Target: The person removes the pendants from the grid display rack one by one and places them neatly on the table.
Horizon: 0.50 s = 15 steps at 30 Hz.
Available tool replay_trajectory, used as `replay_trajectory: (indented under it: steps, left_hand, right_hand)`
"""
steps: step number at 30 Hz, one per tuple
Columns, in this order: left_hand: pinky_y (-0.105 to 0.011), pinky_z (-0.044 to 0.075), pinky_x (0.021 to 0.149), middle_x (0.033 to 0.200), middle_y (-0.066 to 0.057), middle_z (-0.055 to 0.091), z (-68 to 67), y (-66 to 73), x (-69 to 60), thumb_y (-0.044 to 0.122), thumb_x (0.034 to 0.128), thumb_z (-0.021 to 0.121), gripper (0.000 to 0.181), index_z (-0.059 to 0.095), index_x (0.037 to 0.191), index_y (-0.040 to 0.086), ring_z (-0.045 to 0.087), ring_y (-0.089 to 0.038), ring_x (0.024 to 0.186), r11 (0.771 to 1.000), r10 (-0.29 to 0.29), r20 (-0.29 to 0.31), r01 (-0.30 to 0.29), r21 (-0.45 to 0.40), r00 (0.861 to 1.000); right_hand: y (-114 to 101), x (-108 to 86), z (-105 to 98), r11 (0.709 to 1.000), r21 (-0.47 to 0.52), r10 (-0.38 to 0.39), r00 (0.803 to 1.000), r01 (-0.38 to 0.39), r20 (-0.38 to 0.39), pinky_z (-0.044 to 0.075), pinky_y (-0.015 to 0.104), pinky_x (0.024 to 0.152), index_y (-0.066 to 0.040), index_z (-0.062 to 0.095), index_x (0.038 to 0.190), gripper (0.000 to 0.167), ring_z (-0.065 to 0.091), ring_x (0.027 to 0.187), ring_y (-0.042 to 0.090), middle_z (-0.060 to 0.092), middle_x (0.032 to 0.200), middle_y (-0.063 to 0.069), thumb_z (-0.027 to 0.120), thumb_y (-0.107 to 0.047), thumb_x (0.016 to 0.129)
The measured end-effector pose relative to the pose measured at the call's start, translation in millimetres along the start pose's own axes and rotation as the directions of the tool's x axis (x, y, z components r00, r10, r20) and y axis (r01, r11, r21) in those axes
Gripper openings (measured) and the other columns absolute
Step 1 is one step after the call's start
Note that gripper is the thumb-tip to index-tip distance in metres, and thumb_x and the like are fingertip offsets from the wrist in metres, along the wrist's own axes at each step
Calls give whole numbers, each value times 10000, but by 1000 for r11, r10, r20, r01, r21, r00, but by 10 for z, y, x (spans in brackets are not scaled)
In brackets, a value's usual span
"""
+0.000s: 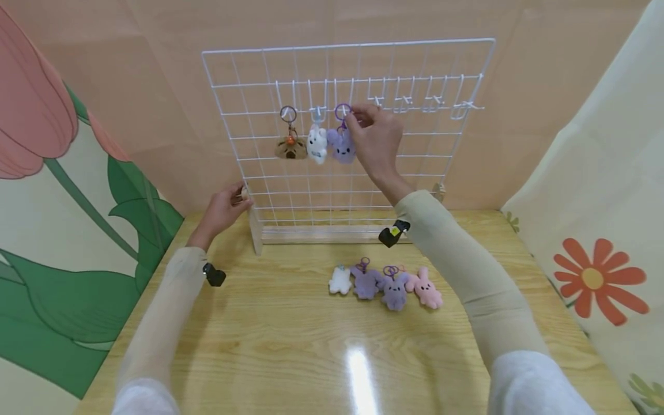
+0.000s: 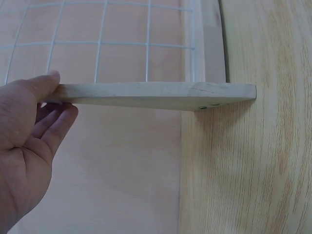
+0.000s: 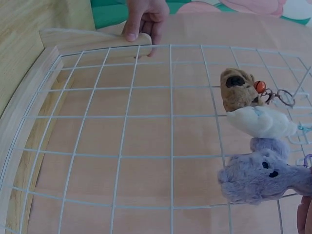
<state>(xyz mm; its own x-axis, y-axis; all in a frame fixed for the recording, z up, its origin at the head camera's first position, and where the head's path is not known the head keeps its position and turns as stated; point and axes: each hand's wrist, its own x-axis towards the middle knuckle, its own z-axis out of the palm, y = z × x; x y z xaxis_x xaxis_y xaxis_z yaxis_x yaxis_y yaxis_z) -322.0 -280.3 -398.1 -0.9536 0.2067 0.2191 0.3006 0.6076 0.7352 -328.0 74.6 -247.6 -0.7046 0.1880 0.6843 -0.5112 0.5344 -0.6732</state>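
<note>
My right hand [image 1: 380,140] is raised at the wire grid rack [image 1: 332,176], pinching a purple plush keychain [image 1: 341,147] near its purple ring, which sits at a hook. In the right wrist view only the edge of that hand [image 3: 305,217] shows beside the purple plush, so its fingertips are hidden. To the left of it hang a white plush keychain [image 1: 317,144] and a brown plush keychain [image 1: 291,148] with an orange bead. My left hand [image 1: 223,208] grips the rack's wooden side support [image 2: 146,91], thumb on one face and fingers on the other.
Several plush keychains lie on the wooden table [image 1: 259,334] before the rack: a white one [image 1: 340,280], two purple ones [image 1: 395,292] and a pink one [image 1: 427,289]. Bare white hooks [image 1: 433,102] hang on the grid's right side. Printed cloths [image 1: 591,173] flank the table.
</note>
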Motion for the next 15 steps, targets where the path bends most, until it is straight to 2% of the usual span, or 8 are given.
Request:
replay_trajectory:
  steps: [4, 10, 15]
  left_hand:
    - [-511, 508, 1075, 1514, -305, 449, 3, 9, -1, 188, 1040, 626, 657, 318, 1567, -56, 524, -444, 1342, 1000, -5, 4, 5, -15, 1000]
    - [-500, 509, 1076, 1514, -300, 451, 5, 3, -4, 179, 1038, 629, 651, 327, 1562, -59, 521, -436, 1349, 1000, -6, 6, 6, -24, 1000]
    - [-501, 511, 1072, 1514, -298, 453, 3, -4, 1, 179, 1036, 631, 648, 333, 1559, -63, 523, -434, 1349, 1000, 1, 0, -1, -22, 1000]
  right_hand:
    - [-5, -12, 2, 1000, 16, -11, 1000, 11, -14, 539, 142, 654, -34, 789, 1068, 182, 693, 753, 146, 787, 984, 97, 734, -161, 949]
    - [-2, -51, -5, 993, 83, -77, 996, 81, -44, 538, 152, 631, -30, 804, 1024, 150, 675, 725, 130, 787, 947, 99, 730, -131, 941]
    - [1, -70, -18, 987, 119, -101, 994, 106, -51, 560, 153, 646, -25, 802, 1012, 135, 672, 732, 94, 786, 942, 92, 729, -117, 944]
